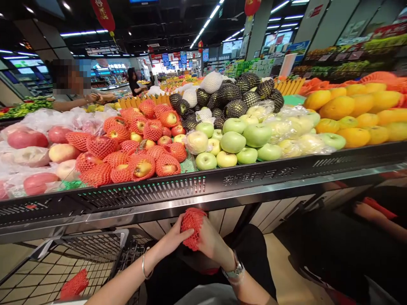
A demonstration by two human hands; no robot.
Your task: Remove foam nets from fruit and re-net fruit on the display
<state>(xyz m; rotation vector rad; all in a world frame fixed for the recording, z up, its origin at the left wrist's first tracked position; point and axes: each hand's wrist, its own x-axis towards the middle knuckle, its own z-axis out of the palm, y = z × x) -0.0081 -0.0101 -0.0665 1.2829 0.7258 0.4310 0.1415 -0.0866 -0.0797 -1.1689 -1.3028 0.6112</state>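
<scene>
In front of my lap, just below the display's metal edge, both hands are together at a red foam fruit net. My left hand is closed around its left side, thumb lying across the front. Against the right side is my right hand, its fingers hidden by the net. Whether a fruit is inside the net cannot be made out. Straight ahead on the display, apples in red nets lie beside loose green apples.
A wire shopping cart with another red net stands at left. Black crate walls front the fruit. Mangoes and dark netted fruits lie beyond. Another person's arm is at right; a person stands across the display.
</scene>
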